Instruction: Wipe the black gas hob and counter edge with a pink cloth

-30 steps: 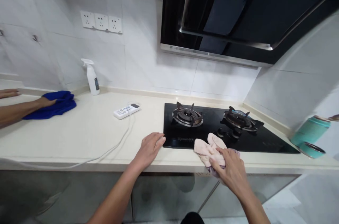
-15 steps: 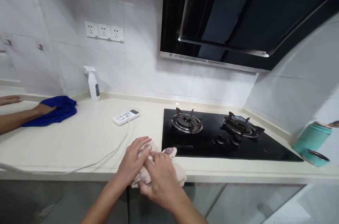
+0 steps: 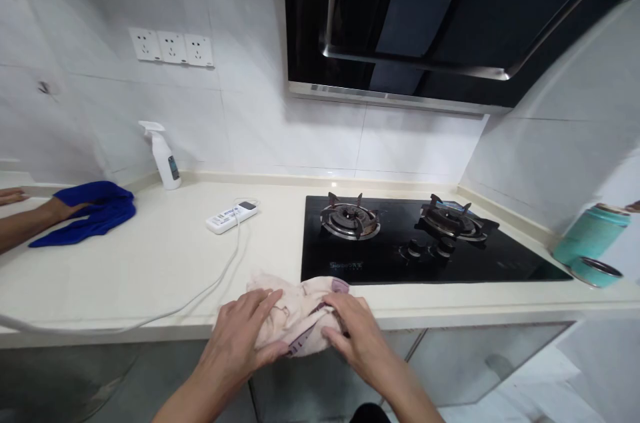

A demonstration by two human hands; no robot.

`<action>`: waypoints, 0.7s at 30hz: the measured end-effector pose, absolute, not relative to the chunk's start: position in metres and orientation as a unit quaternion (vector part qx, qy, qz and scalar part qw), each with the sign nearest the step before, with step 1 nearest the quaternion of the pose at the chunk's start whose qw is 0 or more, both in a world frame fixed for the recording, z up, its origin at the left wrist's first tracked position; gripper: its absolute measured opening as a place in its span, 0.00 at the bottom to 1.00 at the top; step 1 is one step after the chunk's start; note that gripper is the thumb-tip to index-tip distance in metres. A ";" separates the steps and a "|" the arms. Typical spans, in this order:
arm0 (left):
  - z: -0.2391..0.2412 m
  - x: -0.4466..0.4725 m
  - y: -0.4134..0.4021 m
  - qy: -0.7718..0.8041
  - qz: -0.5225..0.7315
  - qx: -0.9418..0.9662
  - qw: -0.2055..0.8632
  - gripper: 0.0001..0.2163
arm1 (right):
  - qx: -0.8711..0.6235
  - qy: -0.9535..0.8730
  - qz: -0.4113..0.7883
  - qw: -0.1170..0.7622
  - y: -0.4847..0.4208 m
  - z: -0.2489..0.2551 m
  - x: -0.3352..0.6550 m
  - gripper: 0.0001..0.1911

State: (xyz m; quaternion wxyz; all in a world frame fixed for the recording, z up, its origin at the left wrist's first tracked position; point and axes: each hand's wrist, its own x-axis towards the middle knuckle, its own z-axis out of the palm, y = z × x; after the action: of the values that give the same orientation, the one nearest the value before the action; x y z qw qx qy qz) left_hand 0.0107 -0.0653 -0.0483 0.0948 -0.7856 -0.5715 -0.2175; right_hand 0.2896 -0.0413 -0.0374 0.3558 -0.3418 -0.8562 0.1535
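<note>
A pale pink cloth (image 3: 295, 310) lies bunched at the front edge of the cream countertop (image 3: 150, 263), just left of the black gas hob (image 3: 420, 246). My left hand (image 3: 240, 336) grips the cloth's left side with curled fingers. My right hand (image 3: 357, 336) pinches its right side. Both hands hold it between them over the counter edge.
Another person's hand (image 3: 55, 210) rests on a blue cloth (image 3: 90, 210) at far left. A white spray bottle (image 3: 163, 156) stands by the wall. A white remote-like device (image 3: 231, 216) with a trailing cable lies mid-counter. A teal canister (image 3: 590, 243) and its lid (image 3: 597, 272) sit at right. The range hood (image 3: 450, 23) hangs overhead.
My right hand dragged the pink cloth from the hob's front left onto the counter edge. My left hand joined it, and both now grip the cloth spread wider apart.
</note>
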 end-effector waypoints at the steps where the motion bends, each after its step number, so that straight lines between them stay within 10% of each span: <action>1: -0.046 0.019 -0.065 -0.578 -0.200 -0.786 0.092 0.35 | -0.339 -0.855 0.155 0.361 -0.043 -0.038 0.303 0.23; 6: -0.037 0.076 -0.053 -0.576 -0.091 -0.810 0.062 0.37 | -0.358 -0.826 0.128 0.415 -0.032 -0.023 0.379 0.09; 13: -0.041 0.164 -0.034 -0.507 -0.067 -0.856 0.078 0.29 | -0.501 -0.704 -0.018 0.504 0.050 -0.026 0.457 0.16; 21: -0.065 0.277 -0.003 -0.409 -0.181 -0.864 0.230 0.18 | -0.533 -0.696 0.133 0.462 0.052 -0.040 0.455 0.23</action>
State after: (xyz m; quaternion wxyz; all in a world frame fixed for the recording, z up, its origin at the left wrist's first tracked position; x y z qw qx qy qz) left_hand 0.2766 -0.0034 -0.0648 0.2303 -0.8641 -0.4092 -0.1813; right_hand 0.4553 0.0518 -0.0401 0.4619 -0.5334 -0.6961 0.1326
